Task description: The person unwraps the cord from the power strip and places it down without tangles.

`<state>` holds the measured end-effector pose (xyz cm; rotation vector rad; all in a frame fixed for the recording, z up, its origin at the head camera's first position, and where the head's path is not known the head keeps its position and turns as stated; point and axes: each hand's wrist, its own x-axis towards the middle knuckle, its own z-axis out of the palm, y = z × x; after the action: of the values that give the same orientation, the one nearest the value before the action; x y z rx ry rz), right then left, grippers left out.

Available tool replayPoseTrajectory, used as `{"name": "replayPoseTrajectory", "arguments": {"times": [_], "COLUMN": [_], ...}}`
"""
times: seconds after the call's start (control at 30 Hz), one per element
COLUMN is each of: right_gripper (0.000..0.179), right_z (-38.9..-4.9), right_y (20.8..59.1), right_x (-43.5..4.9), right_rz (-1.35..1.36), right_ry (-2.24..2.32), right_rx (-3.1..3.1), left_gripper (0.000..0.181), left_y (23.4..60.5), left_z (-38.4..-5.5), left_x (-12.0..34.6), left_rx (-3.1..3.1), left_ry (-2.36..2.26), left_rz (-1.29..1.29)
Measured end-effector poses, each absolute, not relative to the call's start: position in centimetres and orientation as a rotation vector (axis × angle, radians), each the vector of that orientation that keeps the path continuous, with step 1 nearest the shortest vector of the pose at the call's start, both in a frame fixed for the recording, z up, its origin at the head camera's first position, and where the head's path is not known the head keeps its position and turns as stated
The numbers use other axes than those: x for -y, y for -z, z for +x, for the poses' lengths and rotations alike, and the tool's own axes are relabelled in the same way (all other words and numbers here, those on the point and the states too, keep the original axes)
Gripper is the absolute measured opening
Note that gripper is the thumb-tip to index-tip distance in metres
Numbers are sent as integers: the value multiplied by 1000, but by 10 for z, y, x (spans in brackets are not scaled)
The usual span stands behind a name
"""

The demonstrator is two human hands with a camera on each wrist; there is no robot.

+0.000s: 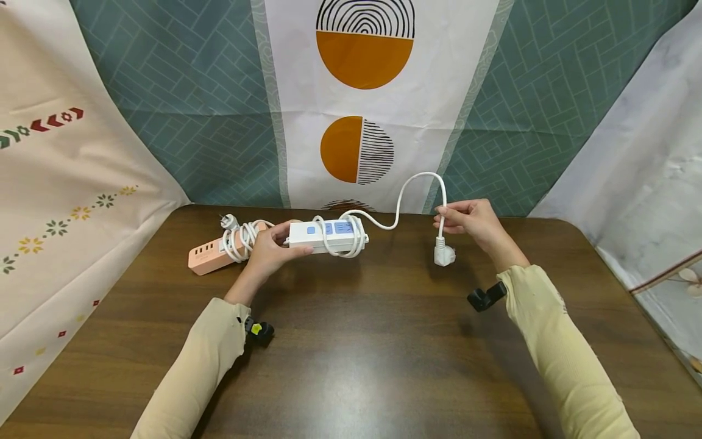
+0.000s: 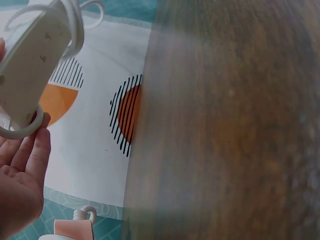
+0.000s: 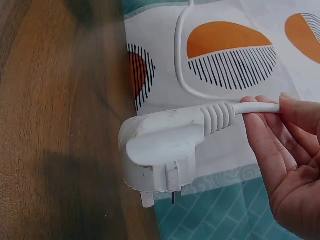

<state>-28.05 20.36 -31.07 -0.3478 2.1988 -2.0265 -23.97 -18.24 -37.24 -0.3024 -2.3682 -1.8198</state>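
A white power strip [image 1: 298, 236] with blue sockets is gripped at its left end by my left hand [image 1: 269, 250], raised over the table. Its white cord [image 1: 403, 198] is looped round the strip's right end, and a free length arches across to the right. My right hand [image 1: 474, 222] pinches that cord just above the plug [image 1: 443, 252], which hangs down. In the right wrist view the plug [image 3: 162, 142] shows its metal prongs, with the thumb and fingers on the cord behind its ribbed neck. The left wrist view shows the strip's underside [image 2: 35, 60].
Left of my left hand, a peach power strip [image 1: 211, 256] with its own white cord wound round it lies on the brown wooden table [image 1: 351, 341]. A patterned cloth [image 1: 362, 103] hangs behind the table's back edge. Each wrist wears a black camera.
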Motion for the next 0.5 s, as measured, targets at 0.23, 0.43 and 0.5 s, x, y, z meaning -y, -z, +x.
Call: {"name": "replayPoseTrajectory", "arguments": {"times": [0.23,0.43,0.5], "right_gripper": [6,16,15], "right_z": [-284,-284,-283], "right_y": [315,318,319], "right_x": [-208,-213,-216], "right_rz": [-271,-253,-236], "right_ry": [2053,2006,2000], "right_rx": [-2149,-2197,-2195], "left_gripper": [54,55,55], "left_y": [372,373,374], "left_z": [-239,-240,-240], "left_x": [181,182,183], "left_rx": [2358,2341,2335], "left_ry": [1814,1813,1815], "left_rz": [-311,-306,-310]}}
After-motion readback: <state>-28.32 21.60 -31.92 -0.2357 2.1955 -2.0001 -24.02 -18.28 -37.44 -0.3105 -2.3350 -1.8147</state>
